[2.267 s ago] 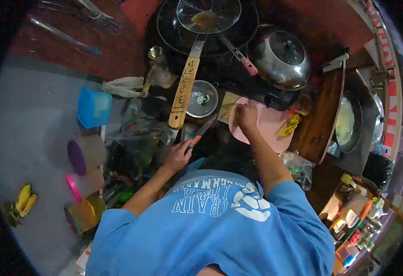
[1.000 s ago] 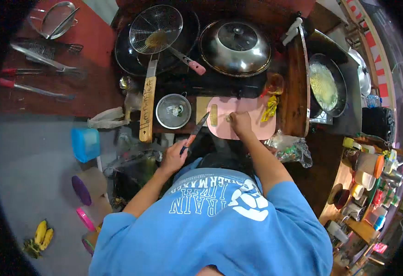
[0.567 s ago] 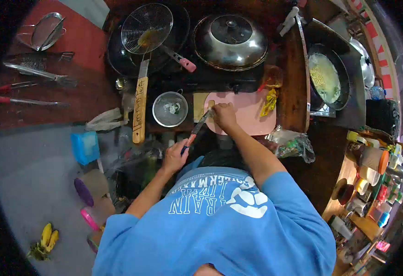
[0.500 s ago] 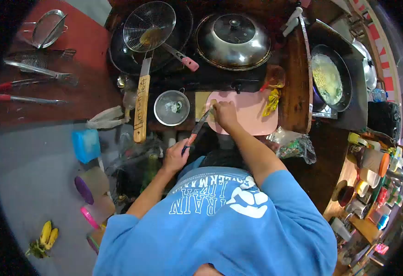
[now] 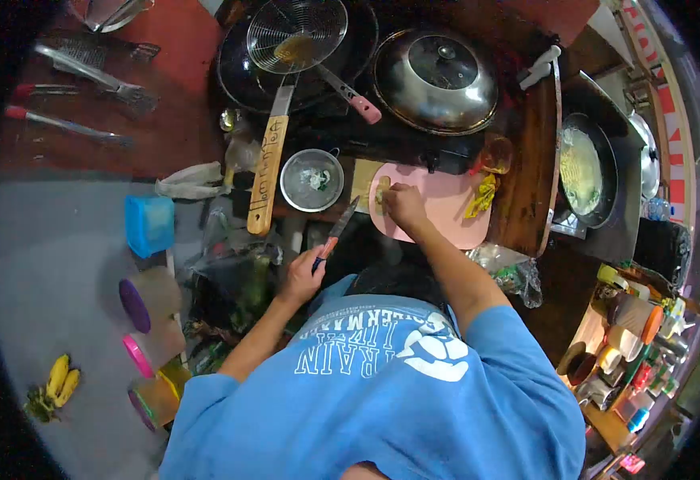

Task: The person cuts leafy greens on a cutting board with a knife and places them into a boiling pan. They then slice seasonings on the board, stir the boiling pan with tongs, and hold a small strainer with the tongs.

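Observation:
A knife (image 5: 340,224) with a reddish handle is gripped in my left hand (image 5: 305,276), its blade pointing up and away from me. The tip reaches the left edge of a pink cutting board (image 5: 446,204). On that board rests my right hand (image 5: 406,208), its fingers curled together at a small yellowish piece of food (image 5: 383,189). What the piece is I cannot make out. Beside the board's left edge lies a tan flat sheet or board (image 5: 363,176). Left of it sits a small strainer (image 5: 312,181) with white and green bits inside.
Behind are a wok with a large wire skimmer (image 5: 298,36), its wooden handle pointing toward me, and a lidded pan (image 5: 438,88). A yellow wrapper (image 5: 482,196) lies on the board's right side. At right, a pan (image 5: 582,172) holds noodles in liquid. Tongs (image 5: 98,76) lie far left.
The knife has drawn back from the food piece, and its blade is now apart from my right hand. My right hand stays by the piece. The whole view has shifted slightly.

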The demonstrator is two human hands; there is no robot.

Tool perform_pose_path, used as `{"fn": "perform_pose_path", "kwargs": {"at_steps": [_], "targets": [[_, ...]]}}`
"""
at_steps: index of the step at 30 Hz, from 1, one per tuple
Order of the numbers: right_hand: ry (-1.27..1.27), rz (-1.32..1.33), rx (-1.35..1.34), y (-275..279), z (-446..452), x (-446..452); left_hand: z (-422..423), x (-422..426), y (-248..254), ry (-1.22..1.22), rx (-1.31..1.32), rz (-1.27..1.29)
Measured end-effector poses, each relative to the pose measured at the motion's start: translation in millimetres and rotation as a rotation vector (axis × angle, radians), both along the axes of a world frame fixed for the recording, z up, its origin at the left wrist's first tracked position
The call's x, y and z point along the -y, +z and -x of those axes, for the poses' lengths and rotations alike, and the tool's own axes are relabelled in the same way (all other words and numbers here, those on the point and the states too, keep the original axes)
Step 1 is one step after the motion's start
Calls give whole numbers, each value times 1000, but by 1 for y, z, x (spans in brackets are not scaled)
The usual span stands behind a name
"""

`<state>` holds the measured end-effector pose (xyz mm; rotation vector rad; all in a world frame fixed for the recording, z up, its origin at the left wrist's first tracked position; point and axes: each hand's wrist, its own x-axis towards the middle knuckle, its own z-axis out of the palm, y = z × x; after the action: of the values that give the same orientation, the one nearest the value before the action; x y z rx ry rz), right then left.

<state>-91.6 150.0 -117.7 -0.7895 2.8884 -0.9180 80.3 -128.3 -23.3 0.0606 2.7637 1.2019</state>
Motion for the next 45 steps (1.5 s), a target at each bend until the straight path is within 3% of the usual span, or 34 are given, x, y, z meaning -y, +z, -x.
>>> {"fn": "perform_pose_path", "kwargs": {"at_steps": [3, 6, 10, 12, 14, 17, 18, 20, 21, 28, 30, 33, 36, 38, 41, 45], "targets": [[30, -134, -106, -28, 3, 6, 4, -1, 3, -10, 25, 3], [128, -267, -74, -21, 2, 10, 2, -1, 1, -14, 7, -24], [171, -240, -92, -18, -6, 13, 0, -1, -5, -18, 16, 4], [326, -384, -65, -3, -8, 7, -3, 3, -2, -24, -11, 28], [334, -285, -79, -6, -1, 1, 1, 4, 7, -15, 87, 70], [306, -494, -112, -10, 9, 0, 1, 11, 0, -2, 12, 18], [309, -494, -111, -15, 15, 1, 1, 13, -3, 0, 14, 18], [21, -136, -126, -29, 24, 8, 1, 18, -4, 29, 20, 3], [71, -119, -254, -36, 23, 9, -1, 19, -5, 35, 26, 3], [390, -356, -17, 1, -3, 5, 7, 13, 2, 22, 84, -6], [320, -319, -32, 7, -8, -3, 9, 11, 3, 1, 85, -19], [22, 69, 73, 22, -19, -19, 15, 8, -4, -58, -61, -20], [-220, 213, 157, 51, -52, -43, 26, 3, -11, -109, 5, -35], [-352, 193, 122, 71, -83, -66, 37, -3, -20, -187, -52, 1], [-577, 394, 416, 113, -138, -107, 50, -23, -22, -280, 36, 55], [-795, 378, 588, 142, -209, -170, 76, -55, -38, -453, 30, 107]]}}
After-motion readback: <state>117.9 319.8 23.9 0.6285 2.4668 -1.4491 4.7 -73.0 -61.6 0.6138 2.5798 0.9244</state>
